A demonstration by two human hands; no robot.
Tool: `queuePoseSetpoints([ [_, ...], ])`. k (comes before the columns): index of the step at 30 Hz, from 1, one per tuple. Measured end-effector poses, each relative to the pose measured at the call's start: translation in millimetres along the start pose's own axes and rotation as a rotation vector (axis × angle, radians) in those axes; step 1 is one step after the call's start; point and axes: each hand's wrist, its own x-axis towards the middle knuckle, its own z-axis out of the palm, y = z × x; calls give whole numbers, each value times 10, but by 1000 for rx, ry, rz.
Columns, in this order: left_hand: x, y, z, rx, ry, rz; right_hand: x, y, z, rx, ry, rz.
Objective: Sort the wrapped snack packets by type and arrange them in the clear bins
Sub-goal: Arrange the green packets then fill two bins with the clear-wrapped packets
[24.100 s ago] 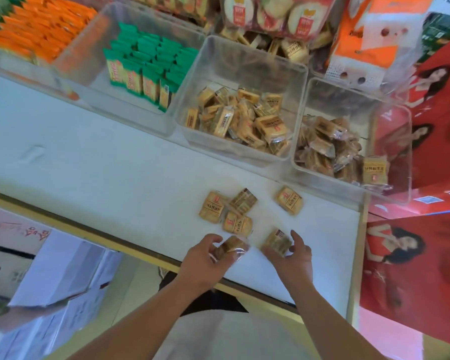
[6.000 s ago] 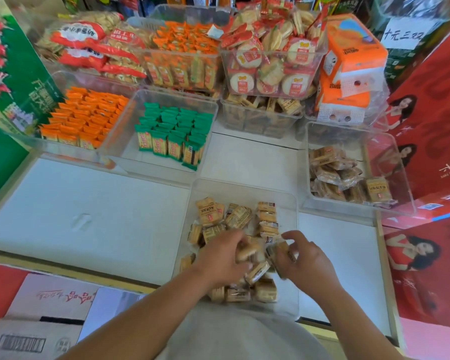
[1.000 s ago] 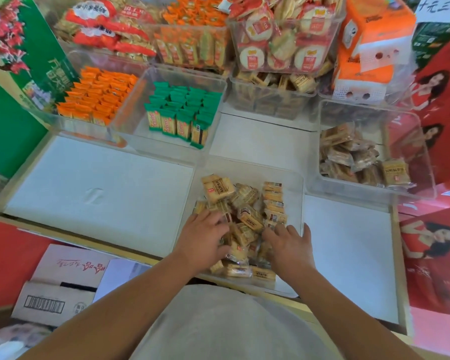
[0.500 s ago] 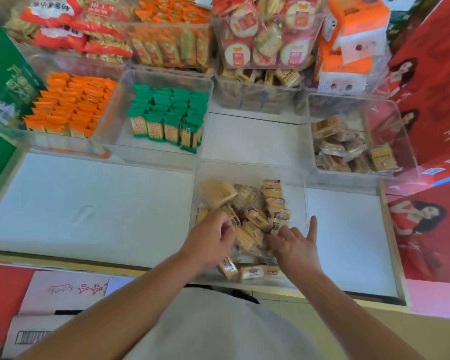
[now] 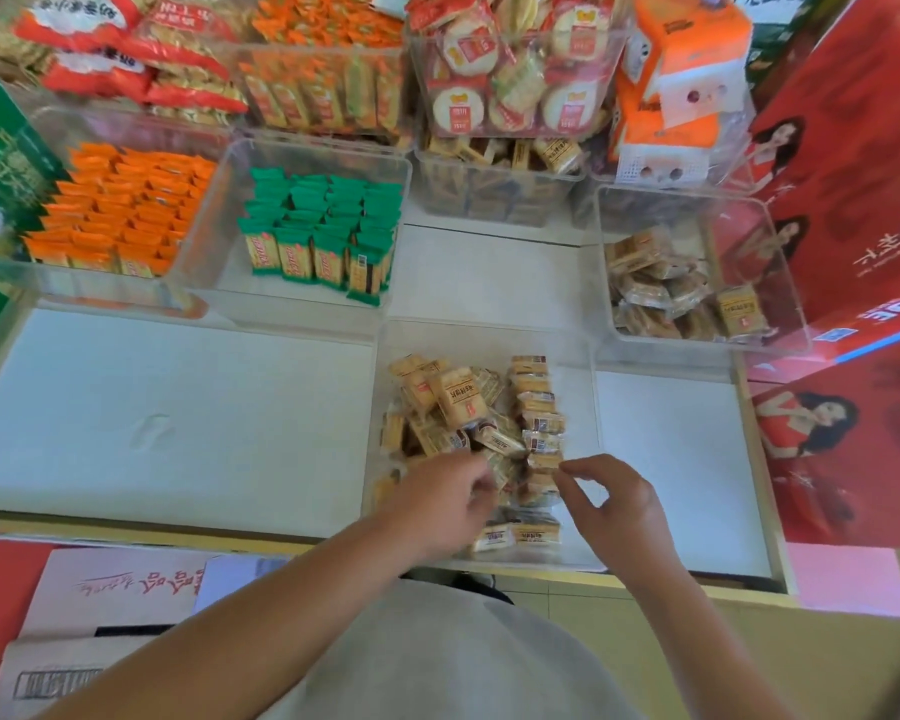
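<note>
Tan packets [image 5: 463,402] in the clear bin [image 5: 578,397]: left hand [image 5: 448,504] perhaps pinching 1, right hand [image 5: 617,509] loosely curled, empty.

Tan wrapped packets [image 5: 468,402] heaped loosely, inside near clear bin [image 5: 578,350]

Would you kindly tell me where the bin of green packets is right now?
The green-packet bin sits left of centre in the head view, immediately right of the orange-packet bin and diagonally behind the near bin of tan packets.
</note>
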Motion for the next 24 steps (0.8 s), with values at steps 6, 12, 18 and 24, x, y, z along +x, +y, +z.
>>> queuePoseSetpoints([
  [6,280,313,520,324,-361,86,-39,258,-175,147,-29,90],
  [12,377,431,867,104,-478,-181,0,434,-317,416,-167,166],
  [18,495,442,913,161,-488,-272,27,602,-347,394,-234,56],
  [24,495,370,1013,132,-460,-455,62,672,-359,330,-256,-56],
])
